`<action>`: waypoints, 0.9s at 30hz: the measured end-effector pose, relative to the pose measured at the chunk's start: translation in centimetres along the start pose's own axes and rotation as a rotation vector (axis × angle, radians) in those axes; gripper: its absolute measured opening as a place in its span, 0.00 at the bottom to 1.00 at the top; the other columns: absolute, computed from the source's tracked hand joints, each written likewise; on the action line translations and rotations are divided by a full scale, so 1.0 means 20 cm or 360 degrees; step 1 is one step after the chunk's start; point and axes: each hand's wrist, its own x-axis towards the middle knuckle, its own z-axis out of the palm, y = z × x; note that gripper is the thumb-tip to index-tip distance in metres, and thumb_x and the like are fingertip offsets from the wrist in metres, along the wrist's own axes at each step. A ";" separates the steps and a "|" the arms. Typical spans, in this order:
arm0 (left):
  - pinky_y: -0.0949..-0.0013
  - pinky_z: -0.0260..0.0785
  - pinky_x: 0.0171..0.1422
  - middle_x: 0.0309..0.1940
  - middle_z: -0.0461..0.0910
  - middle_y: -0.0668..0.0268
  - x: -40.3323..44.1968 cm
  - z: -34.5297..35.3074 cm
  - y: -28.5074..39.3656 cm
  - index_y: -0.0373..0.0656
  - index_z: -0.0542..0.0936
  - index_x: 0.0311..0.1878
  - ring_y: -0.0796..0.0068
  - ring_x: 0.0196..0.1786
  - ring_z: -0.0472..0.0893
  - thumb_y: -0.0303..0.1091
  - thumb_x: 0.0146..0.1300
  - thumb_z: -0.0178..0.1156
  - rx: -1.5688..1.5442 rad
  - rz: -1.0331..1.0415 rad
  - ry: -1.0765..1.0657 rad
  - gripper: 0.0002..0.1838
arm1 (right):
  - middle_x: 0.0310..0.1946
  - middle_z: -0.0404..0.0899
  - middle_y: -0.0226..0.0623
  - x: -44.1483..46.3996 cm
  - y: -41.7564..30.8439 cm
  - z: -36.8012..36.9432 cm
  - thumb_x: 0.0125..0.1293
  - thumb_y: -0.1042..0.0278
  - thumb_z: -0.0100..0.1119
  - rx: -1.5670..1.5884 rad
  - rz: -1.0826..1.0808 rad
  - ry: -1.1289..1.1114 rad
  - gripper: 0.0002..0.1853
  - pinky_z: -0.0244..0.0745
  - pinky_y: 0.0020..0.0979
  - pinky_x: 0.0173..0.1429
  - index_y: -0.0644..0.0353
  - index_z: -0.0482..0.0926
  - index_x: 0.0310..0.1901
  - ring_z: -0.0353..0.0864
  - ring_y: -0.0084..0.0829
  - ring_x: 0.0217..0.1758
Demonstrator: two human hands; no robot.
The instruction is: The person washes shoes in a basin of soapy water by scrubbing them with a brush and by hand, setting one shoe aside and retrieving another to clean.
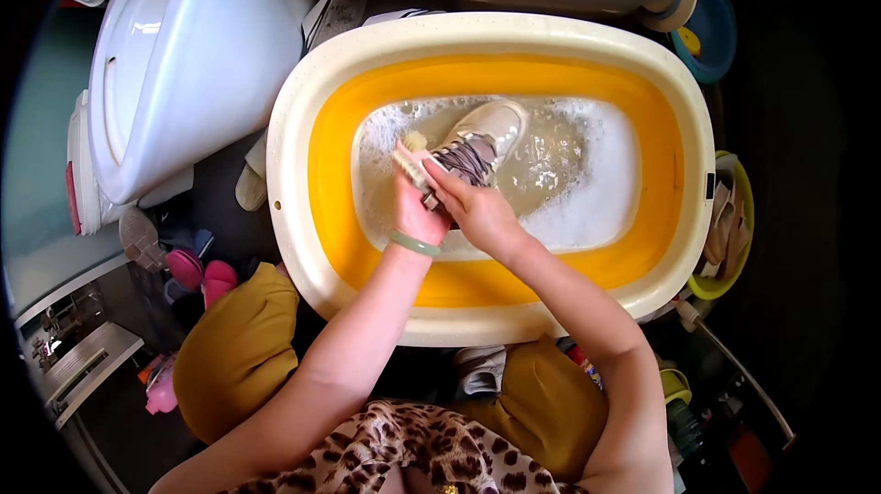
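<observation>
A pale sneaker (500,124) with dark laces lies tilted in the soapy water of a yellow and cream basin (330,173), its toe pointing away from me. My left hand (418,207), with a green bangle at the wrist, is closed around the heel end of the sneaker. My right hand (479,211) crosses close to it, its fingers closed on a small pale brush (413,166). The bristles face left, beside the laces. Both hands overlap, so part of the grip and the sneaker's heel are hidden.
White foam (606,182) floats at the basin's right side. A large white tub (202,53) stands at the left. Other shoes (335,12) rest behind the rim. At the right is a green-rimmed bucket (748,228) with cloth-like items. Pink slippers (202,274) lie at the left.
</observation>
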 end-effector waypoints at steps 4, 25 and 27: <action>0.56 0.67 0.55 0.43 0.71 0.56 0.01 0.04 0.04 0.39 0.66 0.51 0.62 0.45 0.72 0.70 0.60 0.36 0.0090 -0.0085 0.0484 0.38 | 0.21 0.77 0.45 -0.29 0.13 -0.07 0.63 0.63 0.53 0.0074 -0.0416 0.0336 0.22 0.73 0.39 0.28 0.34 0.68 0.60 0.78 0.45 0.23; 0.54 0.56 0.67 0.58 0.69 0.58 0.06 0.12 -0.07 0.40 0.64 0.61 0.60 0.61 0.67 0.66 0.63 0.37 0.0081 0.0022 0.0271 0.39 | 0.20 0.77 0.47 0.11 0.31 -0.22 0.64 0.63 0.49 -0.0858 0.0210 0.0208 0.21 0.71 0.40 0.22 0.37 0.68 0.59 0.77 0.42 0.20; 0.56 0.58 0.66 0.57 0.69 0.58 0.08 0.14 -0.06 0.41 0.64 0.61 0.62 0.60 0.68 0.66 0.62 0.39 0.0024 -0.0021 0.0173 0.38 | 0.23 0.77 0.48 -0.02 0.28 -0.17 0.65 0.62 0.49 -0.0681 0.0179 0.0200 0.21 0.71 0.40 0.24 0.37 0.68 0.60 0.78 0.42 0.22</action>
